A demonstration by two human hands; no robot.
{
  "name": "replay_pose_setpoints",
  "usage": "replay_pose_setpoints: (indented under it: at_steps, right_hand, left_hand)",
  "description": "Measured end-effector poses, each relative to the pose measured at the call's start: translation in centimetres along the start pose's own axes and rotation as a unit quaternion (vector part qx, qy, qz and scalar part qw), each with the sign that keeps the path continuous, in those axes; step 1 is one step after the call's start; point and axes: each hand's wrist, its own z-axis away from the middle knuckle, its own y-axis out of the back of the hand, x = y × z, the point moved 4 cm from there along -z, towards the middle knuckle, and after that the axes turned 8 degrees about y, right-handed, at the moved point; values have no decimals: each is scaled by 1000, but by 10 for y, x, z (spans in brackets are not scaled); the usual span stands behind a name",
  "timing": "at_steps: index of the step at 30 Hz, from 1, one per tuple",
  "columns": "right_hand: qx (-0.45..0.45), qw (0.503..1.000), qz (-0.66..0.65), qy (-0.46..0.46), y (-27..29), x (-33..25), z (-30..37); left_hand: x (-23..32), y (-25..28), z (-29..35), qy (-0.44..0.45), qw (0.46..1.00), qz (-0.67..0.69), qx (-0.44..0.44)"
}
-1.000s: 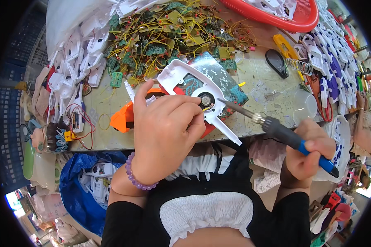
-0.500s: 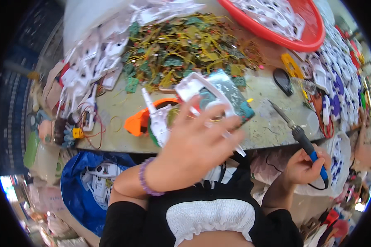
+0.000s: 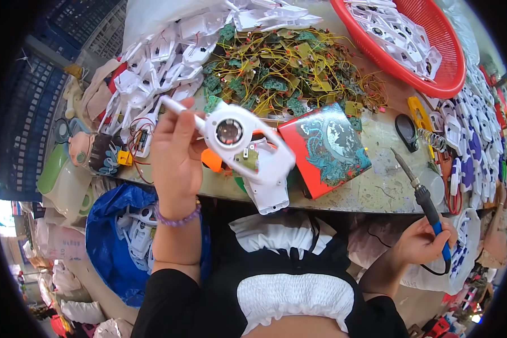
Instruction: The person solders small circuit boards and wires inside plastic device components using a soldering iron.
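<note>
A white plastic casing (image 3: 260,125) with a dark round part set into it is raised over the table's front edge. My left hand (image 3: 177,160) is closed around its narrow handle end. Just beneath it lies a second white casing (image 3: 269,196), with a small green board (image 3: 249,159) showing behind the raised one. An orange piece (image 3: 211,160) is partly hidden behind these. My right hand (image 3: 424,242) grips a soldering iron (image 3: 428,205) by its blue and black handle, its tip pointing up and left above the table. A red box (image 3: 332,149) with a green patterned top rests between the hands.
Circuit boards with yellow wires (image 3: 298,67) are heaped at the back. White casings (image 3: 166,50) pile up at the left. A red basket (image 3: 456,62) holds more at the back right. A blue bag (image 3: 104,242) hangs low at left; a black-rimmed ring (image 3: 406,132) lies right.
My left hand has moved left from over the box and lifted a white casing that was at the box. The soldering iron stays in my right hand. The whole view has shifted slightly.
</note>
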Motion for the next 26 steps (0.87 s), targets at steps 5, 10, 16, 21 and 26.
replay_pose_setpoints:
  at_steps: [5,10,16,21,26]
  right_hand:
    - [-46,999,16,-18,6,0,0]
    - [-68,995,78,13,6,-1,3]
    - [4,992,112,51,10,-11,-4]
    - [101,967,227,60,26,-18,-74]
    - [-32,940,339,-22,13,39,-115]
  left_hand:
    - [-18,8,-23,127,991,-11,-29]
    - [-19,-8,-17,123,965,-218,-80]
    - [-28,-8,-20,-74,839,-538,-12]
    - [-41,1,-23,127,919,-370,-42]
    - [-36,7,-31,174,908,-367,-102]
